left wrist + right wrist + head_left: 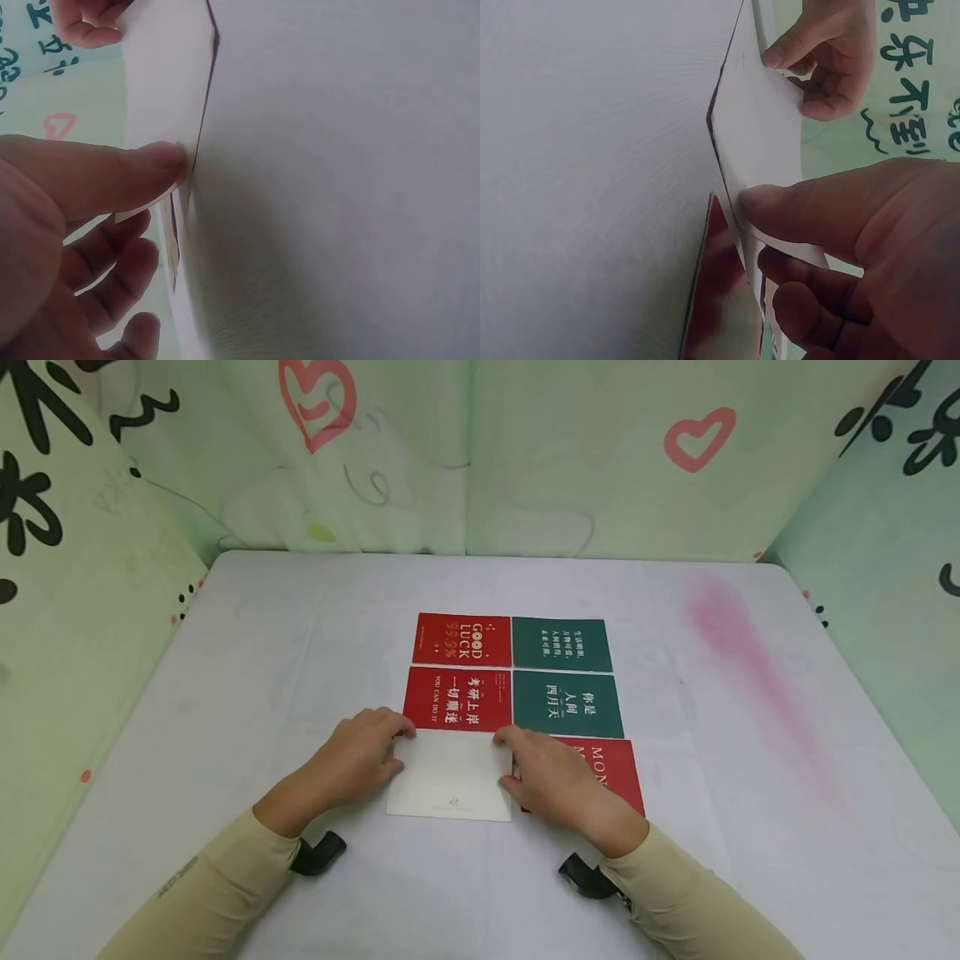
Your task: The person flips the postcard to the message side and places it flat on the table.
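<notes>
A white card (450,777) with small faint print near its lower edge lies in the front left place of a block of cards. By its left edge the left hand (356,760) pinches it, and the thumb (154,165) shows on the card's face in the left wrist view. The right hand (555,781) pinches the opposite edge, with its thumb (772,206) on the face in the right wrist view. Beneath the right hand a red card (621,770) is partly hidden. Directly behind the white card is a red card with white writing (457,697).
Farther back lie a red "GOOD LUCK" card (461,641) and a green card (562,644), with another green card (567,704) in front of the latter. A white cloth (300,610) with a pink stain covers the table. Green printed curtains (525,460) stand around it.
</notes>
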The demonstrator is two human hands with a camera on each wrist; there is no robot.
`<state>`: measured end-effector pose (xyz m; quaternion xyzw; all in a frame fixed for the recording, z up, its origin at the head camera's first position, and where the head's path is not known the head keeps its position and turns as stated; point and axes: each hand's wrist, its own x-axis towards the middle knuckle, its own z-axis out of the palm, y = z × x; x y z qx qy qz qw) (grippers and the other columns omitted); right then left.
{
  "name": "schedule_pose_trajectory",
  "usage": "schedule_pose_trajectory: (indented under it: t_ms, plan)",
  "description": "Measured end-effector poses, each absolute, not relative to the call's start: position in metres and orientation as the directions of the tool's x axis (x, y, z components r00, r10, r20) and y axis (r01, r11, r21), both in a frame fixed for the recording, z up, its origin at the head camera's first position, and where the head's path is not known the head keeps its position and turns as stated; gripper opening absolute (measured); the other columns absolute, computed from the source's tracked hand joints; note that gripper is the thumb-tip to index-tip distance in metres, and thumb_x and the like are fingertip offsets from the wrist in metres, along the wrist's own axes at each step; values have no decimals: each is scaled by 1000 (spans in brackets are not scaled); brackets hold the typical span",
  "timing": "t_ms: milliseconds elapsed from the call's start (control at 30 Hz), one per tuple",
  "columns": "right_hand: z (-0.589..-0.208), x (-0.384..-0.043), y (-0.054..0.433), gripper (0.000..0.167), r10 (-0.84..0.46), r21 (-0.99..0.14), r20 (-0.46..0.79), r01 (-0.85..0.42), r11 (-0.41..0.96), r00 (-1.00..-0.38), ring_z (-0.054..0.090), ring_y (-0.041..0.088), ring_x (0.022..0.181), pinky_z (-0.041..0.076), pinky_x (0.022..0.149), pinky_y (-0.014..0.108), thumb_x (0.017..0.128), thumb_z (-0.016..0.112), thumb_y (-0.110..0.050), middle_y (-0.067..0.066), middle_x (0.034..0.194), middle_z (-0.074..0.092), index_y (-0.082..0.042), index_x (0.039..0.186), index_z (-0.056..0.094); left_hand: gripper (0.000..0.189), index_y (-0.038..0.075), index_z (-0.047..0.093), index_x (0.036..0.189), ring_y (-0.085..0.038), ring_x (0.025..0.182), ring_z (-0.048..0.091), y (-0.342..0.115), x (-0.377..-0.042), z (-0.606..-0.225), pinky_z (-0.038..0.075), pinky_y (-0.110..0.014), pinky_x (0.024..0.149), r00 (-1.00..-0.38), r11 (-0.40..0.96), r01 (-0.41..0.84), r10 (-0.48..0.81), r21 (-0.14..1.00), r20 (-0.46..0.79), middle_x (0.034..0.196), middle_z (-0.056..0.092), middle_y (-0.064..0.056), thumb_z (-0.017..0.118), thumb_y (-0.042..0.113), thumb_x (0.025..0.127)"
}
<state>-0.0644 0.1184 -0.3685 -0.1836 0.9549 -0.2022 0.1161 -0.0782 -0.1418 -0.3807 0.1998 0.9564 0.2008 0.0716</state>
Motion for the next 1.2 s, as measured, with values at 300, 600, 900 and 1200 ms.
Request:
schedule_pose_trajectory:
  t_ms: [300,600,900,1200]
  plan:
    - [-368,-65,121,65,-399,-413,-159,-306,858,-903,58,17,88,55,67,30,75,89,-23,5,106,62,-10,131,60,44,5,65,123,-29,107,55,-142,-80,-381,50,-45,89,-908,853,343,409,393,-95,118,62,-13,83,11,82]
    - [-370,-66,122,66,-409,-392,-132,-332,858,-903,61,24,103,57,80,39,73,90,-24,9,122,62,-9,131,62,42,4,68,123,-32,111,58,-139,-79,-380,50,-48,92,-903,857,333,409,394,-127,120,65,-14,81,10,83]
    - [-369,-65,123,68,-410,-384,-134,-334,861,-902,62,28,107,55,85,47,72,90,-26,9,124,65,-9,132,63,42,4,68,123,-32,112,59,-138,-79,-381,49,-49,94,-912,864,300,385,404,-145,120,66,-13,81,10,84]
    - [-368,-67,127,67,-431,-406,-115,-353,843,-895,60,28,109,56,84,43,74,89,-26,10,125,63,-7,132,62,43,4,67,124,-32,113,58,-139,-79,-377,49,-48,94,-899,859,334,413,388,-142,121,65,-13,81,11,84]
